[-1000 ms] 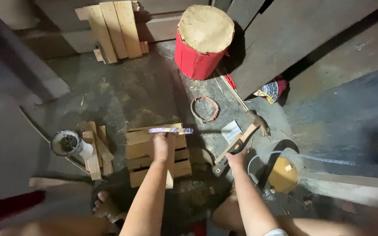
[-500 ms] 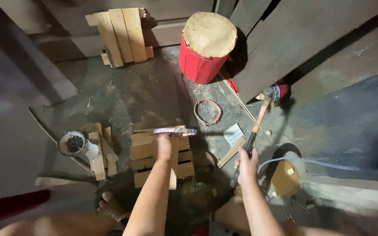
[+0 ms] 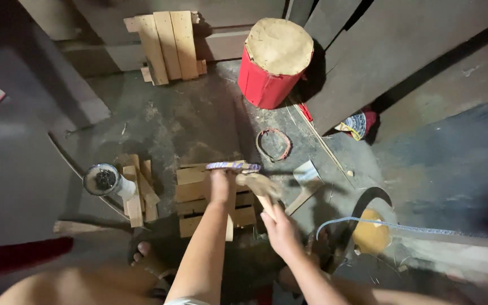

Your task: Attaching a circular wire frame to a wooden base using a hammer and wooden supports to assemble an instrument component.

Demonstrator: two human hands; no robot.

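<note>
Head view, looking down at a dusty floor (image 3: 187, 121). At frame centre lies a small slatted wooden panel (image 3: 213, 197), flat and of several pale boards. The left hand (image 3: 221, 186) is closed in a pinch on a thin purplish strip (image 3: 234, 166) held along the panel's upper edge. The right hand (image 3: 280, 231), lower centre-right, is wrapped tight around the wooden handle of a hammer (image 3: 261, 189), whose head is blurred just beside the left hand, over the panel's right end. The hammer is judged head-heavy and rigid; it is best gripped low on the handle, as here, for swing and control. The strip looks light, thin and flexible, so it needs pinning near the strike point with fingers kept clear. The panel appears light and stiff, liable to shift on the floor if not braced. Around these: loose wood offcuts (image 3: 136, 192) and a round open tin (image 3: 104, 179) at centre left, a red drum (image 3: 272, 62) with a pale top at upper centre, stacked boards (image 3: 168, 45) at upper left.
</note>
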